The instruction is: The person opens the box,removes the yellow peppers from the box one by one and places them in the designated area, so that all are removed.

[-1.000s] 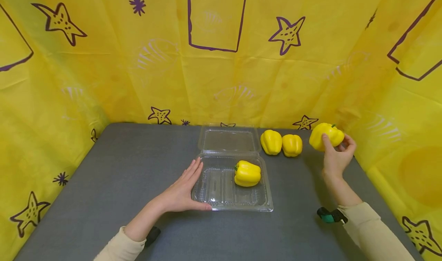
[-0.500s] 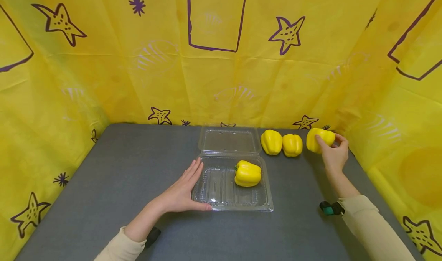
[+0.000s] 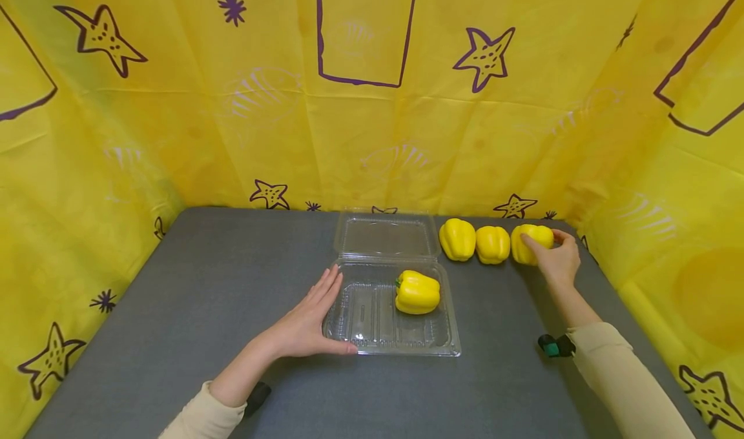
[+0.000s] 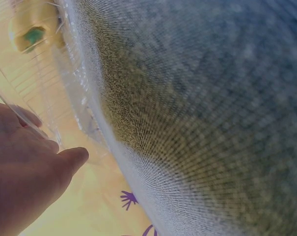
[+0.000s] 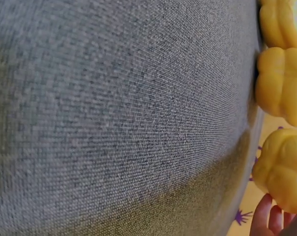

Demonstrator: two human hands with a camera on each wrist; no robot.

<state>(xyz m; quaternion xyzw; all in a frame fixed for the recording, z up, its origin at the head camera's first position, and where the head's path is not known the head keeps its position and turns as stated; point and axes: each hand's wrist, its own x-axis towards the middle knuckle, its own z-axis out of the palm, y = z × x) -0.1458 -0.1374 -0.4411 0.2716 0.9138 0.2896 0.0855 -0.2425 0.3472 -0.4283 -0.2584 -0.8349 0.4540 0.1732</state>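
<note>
My right hand (image 3: 560,258) grips a yellow bell pepper (image 3: 531,242) at the right end of a row, thumb on its near side and fingers at its right. In the right wrist view, fingertips (image 5: 276,219) touch the underside of that pepper (image 5: 285,167). Two more bell peppers, a middle one (image 3: 493,245) and a left one (image 3: 458,239), stand in the same row. With fingers straight and spread, my left hand (image 3: 308,319) rests along the left side of a clear plastic clamshell container (image 3: 372,348). One yellow bell pepper (image 3: 417,292) lies on its side in the container's right half.
The container's lid (image 3: 385,235) lies folded back towards the rear of the grey table (image 3: 244,277). Yellow patterned cloth (image 3: 372,122) hangs behind the table and on both sides. Each wrist carries a dark strap, the right strap (image 3: 555,347) with a green part.
The right hand has moved left and down with its pepper, from raised at the right to beside the other two in the row. My left hand and the container stay put.
</note>
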